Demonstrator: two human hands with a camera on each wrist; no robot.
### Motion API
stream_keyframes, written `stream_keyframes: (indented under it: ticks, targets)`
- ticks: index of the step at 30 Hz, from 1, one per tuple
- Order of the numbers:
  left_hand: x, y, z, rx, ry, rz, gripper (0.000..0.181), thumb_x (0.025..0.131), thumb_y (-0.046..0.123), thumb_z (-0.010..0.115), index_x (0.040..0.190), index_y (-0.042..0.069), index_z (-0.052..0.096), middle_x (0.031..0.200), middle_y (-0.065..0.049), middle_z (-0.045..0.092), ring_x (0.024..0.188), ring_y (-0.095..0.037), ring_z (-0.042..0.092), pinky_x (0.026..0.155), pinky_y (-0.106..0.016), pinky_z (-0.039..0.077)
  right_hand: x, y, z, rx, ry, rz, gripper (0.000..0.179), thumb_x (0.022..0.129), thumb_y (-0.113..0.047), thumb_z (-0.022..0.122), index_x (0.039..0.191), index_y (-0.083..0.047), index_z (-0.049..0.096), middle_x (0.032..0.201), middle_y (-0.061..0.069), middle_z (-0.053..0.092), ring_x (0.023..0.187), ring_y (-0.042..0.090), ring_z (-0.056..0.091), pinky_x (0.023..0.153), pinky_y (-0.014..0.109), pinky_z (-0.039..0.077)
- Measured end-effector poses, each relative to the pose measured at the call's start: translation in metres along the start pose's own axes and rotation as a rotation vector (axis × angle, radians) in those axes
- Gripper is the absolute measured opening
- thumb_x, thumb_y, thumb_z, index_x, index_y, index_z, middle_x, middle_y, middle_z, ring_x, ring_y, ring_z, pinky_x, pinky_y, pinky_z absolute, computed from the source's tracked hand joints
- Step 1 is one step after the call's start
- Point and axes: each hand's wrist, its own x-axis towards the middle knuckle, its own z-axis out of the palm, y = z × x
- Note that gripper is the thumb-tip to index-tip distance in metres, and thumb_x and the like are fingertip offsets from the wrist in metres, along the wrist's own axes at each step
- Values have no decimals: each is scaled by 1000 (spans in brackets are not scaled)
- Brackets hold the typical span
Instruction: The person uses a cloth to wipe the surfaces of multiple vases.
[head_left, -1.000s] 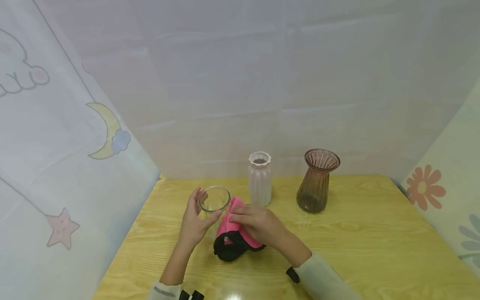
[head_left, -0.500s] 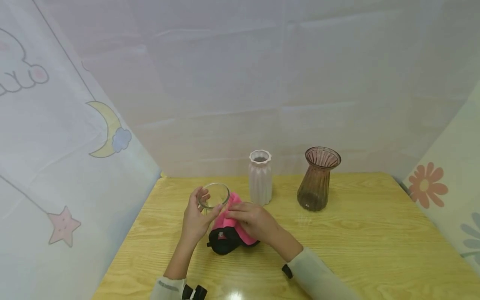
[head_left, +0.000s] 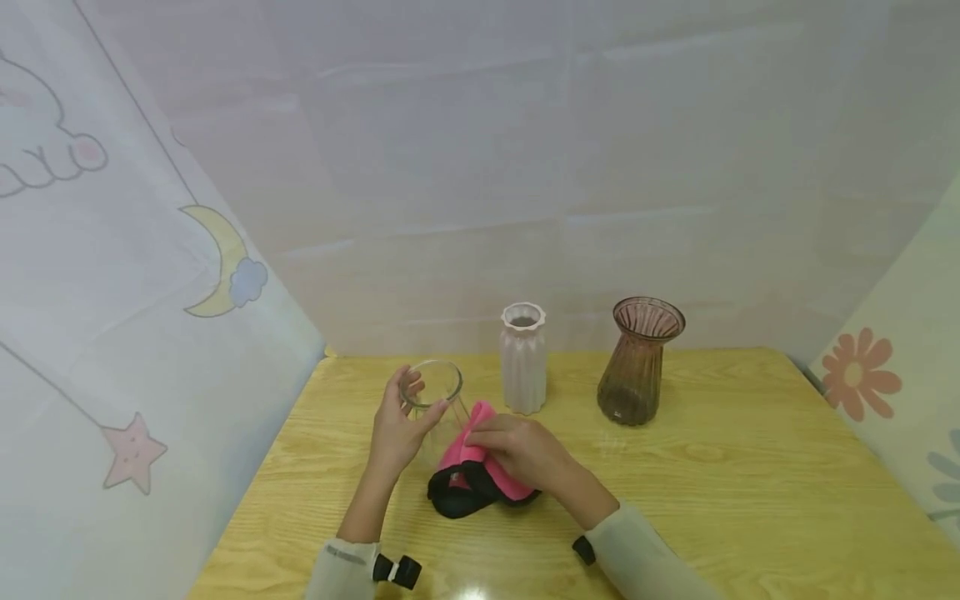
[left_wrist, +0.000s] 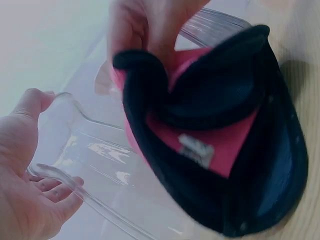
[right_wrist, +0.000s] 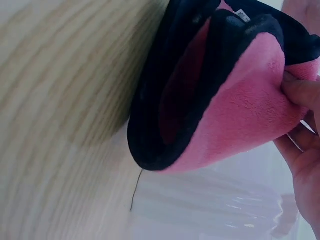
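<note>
My left hand (head_left: pixel 397 429) holds a clear glass vase (left_wrist: pixel 110 155) just below its rim, thumb on the near side and fingers round the far side. In my right hand (head_left: pixel 528 454) a pink plush cloth (right_wrist: pixel 250 105) with black edging is pinched between thumb and fingers. The cloth lies along the right side of the vase and hides part of its lower body. Its folds hang open toward the left wrist camera, where a small white label (left_wrist: pixel 196 150) shows inside.
Behind my right hand a pale pink ribbed vase (head_left: pixel 523 367) stands upright. Farther right is a brownish-purple glass vase (head_left: pixel 637 367) with a flared rim. Both stand on the wood-grain table (head_left: pixel 750 467), with a pale printed sheet (head_left: pixel 450 167) hung behind it.
Over the last half second my right hand and the cloth have moved slightly right and down along the vase. The left hand keeps its hold, and the rim has risen a little.
</note>
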Motion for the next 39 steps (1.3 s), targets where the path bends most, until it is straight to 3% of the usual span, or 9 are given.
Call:
stream_keyframes:
  ticks: [6, 10, 14, 25, 39]
  targets:
    - [12, -4, 2, -28, 16, 5, 92, 88, 34, 81, 157, 6, 26, 153, -13, 44, 140, -33, 46, 118, -53, 32, -5, 1, -14, -28, 129, -51, 31, 78, 0, 82, 106, -14, 80, 106, 5, 77, 101, 19, 73, 90, 36, 58]
    - [21, -7, 3, -22, 19, 12, 94, 88, 35, 81, 158, 6, 25, 153, -14, 44, 140, -33, 46, 118, -52, 33, -8, 2, -24, -45, 180, -69, 17, 96, -8, 69, 108, -14, 79, 109, 5, 77, 102, 20, 73, 90, 38, 58]
    - [32, -11, 3, -13, 18, 32, 94, 88, 37, 80, 157, 5, 25, 153, -14, 44, 140, -33, 46, 118, -52, 33, -13, 3, -33, -87, 219, -71, 30, 108, -16, 49, 110, -16, 78, 109, 3, 77, 101, 20, 73, 89, 37, 58]
    - [50, -14, 6, -26, -16, 34, 96, 89, 37, 79, 158, 3, 21, 155, -15, 41, 142, -34, 44, 120, -50, 31, -29, 8, -58, -155, 318, -56, 33, 107, -11, 45, 110, -14, 78, 107, 7, 77, 96, 26, 73, 86, 38, 59]
    - [70, -21, 8, -29, 5, 6, 100, 88, 43, 79, 159, 3, 20, 158, -16, 37, 144, -33, 39, 121, -48, 28, -43, 19, -79, -157, 394, -48, 26, 106, -14, 54, 107, -7, 79, 106, 12, 76, 95, 30, 73, 94, 33, 55]
